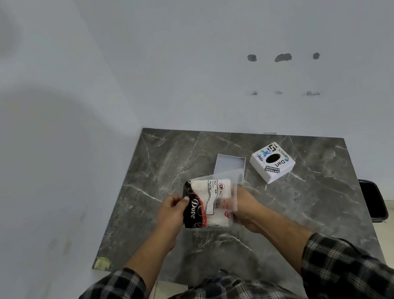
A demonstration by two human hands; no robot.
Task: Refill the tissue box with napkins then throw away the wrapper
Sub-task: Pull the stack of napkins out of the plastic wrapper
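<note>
Head view: gripping the napkin pack (211, 203) above the tabletop (316, 197), left hand (172, 212) clamped on its dark end, right hand (246, 206) closed on the clear wrapper side; lying just beyond, open box base (230, 168) and printed lid (272, 162).

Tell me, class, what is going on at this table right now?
A person in a plaid shirt holds a wrapped pack of napkins above a grey marble table, left hand on its printed end, right hand on the clear wrapper side. The napkins are still inside the wrapper. The tissue box is apart: its shallow white base lies open behind the pack, and its printed cover with the round hole sits to the right. Nothing has been loaded yet.
</note>
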